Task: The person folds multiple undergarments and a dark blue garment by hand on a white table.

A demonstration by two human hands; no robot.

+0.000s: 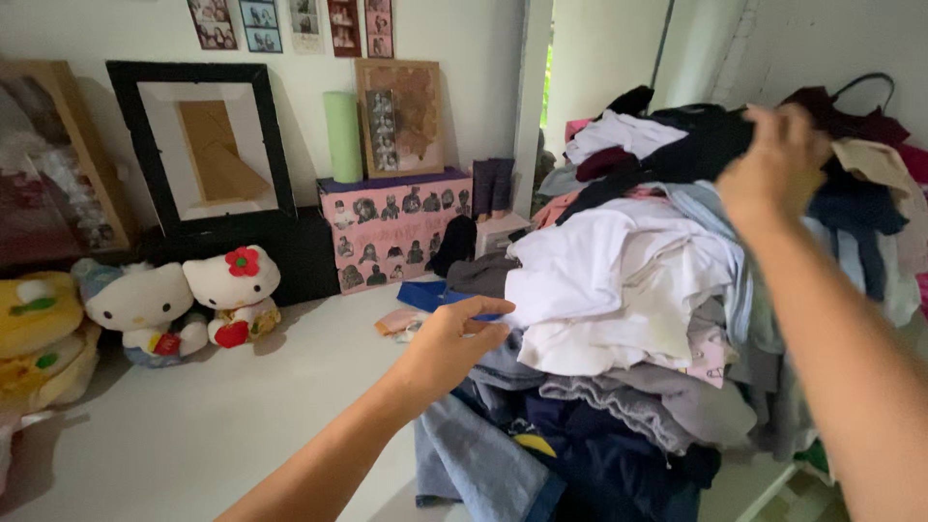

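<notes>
A tall heap of mixed clothes [638,290] fills the right half of the view, with white garments [619,275] on top and grey and blue ones lower down. My right hand [773,159] is up at the top of the heap, fingers closed on a black garment [701,145]. My left hand [454,338] hovers at the heap's left edge, fingers apart and holding nothing, just above a blue piece of cloth [430,295] and grey fabric.
Two white plush cats [188,300] and a yellow plush toy [39,333] sit at the left on the white surface [222,416]. Against the wall stand a black picture frame [198,145], a pink printed box [391,227] and a green roll [341,135].
</notes>
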